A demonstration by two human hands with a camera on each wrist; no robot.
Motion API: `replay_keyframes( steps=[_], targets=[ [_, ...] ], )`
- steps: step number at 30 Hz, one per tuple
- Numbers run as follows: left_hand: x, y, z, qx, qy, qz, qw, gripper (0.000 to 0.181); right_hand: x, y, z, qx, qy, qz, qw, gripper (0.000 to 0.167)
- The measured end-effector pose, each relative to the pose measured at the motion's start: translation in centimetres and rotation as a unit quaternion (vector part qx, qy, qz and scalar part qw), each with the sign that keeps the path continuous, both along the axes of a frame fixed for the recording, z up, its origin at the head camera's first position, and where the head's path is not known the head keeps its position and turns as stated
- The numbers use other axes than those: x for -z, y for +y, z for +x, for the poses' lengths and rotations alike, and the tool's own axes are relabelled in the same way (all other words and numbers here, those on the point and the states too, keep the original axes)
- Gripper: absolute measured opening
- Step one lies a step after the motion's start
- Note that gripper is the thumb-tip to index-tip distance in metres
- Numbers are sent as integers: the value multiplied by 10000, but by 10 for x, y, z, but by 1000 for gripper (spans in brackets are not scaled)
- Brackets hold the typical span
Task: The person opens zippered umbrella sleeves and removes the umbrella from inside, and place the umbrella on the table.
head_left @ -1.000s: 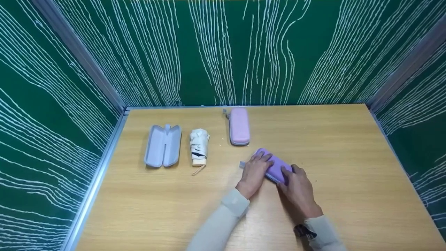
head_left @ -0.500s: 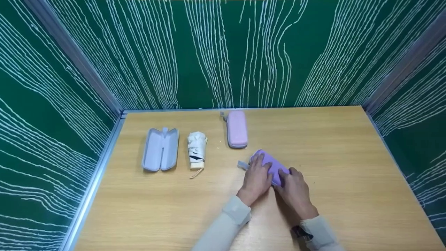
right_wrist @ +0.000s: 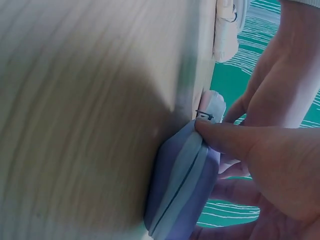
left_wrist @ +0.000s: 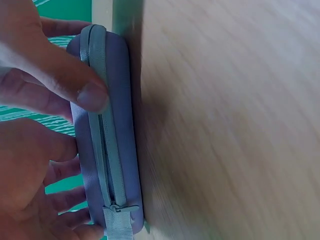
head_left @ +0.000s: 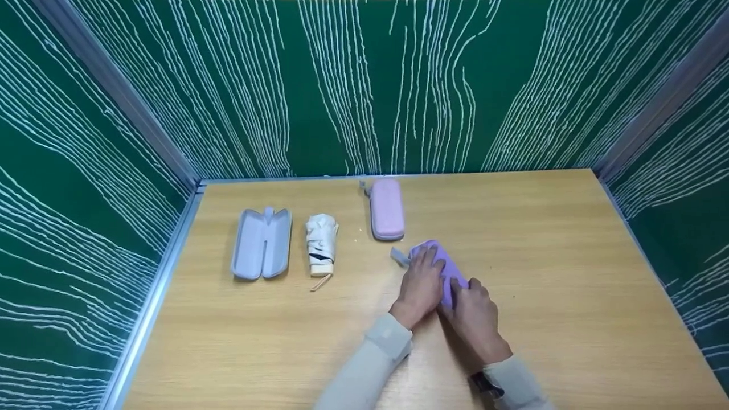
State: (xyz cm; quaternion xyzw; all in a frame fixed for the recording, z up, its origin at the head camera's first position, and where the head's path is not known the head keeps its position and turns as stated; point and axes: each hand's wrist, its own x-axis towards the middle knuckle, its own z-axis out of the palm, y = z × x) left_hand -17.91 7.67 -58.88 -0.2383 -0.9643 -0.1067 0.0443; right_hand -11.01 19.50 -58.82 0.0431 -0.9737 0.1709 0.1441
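A closed purple zip case (head_left: 451, 265) lies at a slant on the table in the head view. My left hand (head_left: 421, 285) holds its far left end, fingers over the lid, beside the grey tab (head_left: 400, 257). At the near end my right hand (head_left: 474, 319) grips the case. In the left wrist view, my right thumb (left_wrist: 93, 96) presses along the zipper of the case (left_wrist: 125, 100), and the zipper pull (left_wrist: 116, 207) sits at the tab end. The right wrist view has the right thumb on the case's edge (right_wrist: 172, 175), with the pull (right_wrist: 205, 116) just beyond.
A pink zip case (head_left: 387, 209) stands beyond the hands, near the table's back edge. To the left are a folded pale umbrella (head_left: 322, 239) with a cord and an open grey-lilac case (head_left: 250, 245). Green panels with white lines (head_left: 324, 85) border the wooden table (head_left: 256, 341).
The purple case has turned a little, its near end swinging left and its tab tilting upward. My right hand has shifted left with it, while the left hand keeps hold of the far end.
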Motion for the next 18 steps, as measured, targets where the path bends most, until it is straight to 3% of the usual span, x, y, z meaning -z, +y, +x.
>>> replay_keyframes(
  steps=[5, 11, 18],
  targets=[
    [-2, -2, -3, 100, -201, -36, 9997, 34, -4, -3, 3, -65, -234, -92, 9997, 53],
    [-4, -6, -3, 224, -535, 127, 9982, 36, 1, -10, 3, -78, -125, -256, 9996, 58],
    [-1, -7, -6, 409, -512, 132, 9978, 43, 3, -17, 3, 98, 52, -182, 9998, 56]
  ],
)
